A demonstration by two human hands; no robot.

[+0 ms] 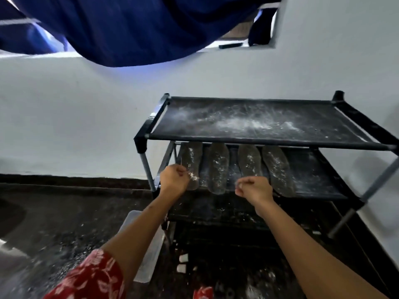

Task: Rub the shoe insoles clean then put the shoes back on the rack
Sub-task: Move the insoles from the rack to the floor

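Several grey insoles lie side by side on the second shelf (319,180) of a black shoe rack (269,144), all dusted with white powder. My left hand (174,178) is curled into a loose fist at the heel end of the leftmost insole (192,158), with powder by its fingertips. My right hand (255,189) is also curled, in front of the heel of the third insole (249,160). Nothing shows inside either hand. The second insole (218,167) and the rightmost insole (278,169) lie untouched. No shoes are in view.
The rack's top shelf (248,119) is smeared with white powder. A clear plastic box (146,244) stands on the dark speckled floor (75,216) left of the rack. A white wall (75,115) is behind, and a blue curtain (129,29) hangs overhead.
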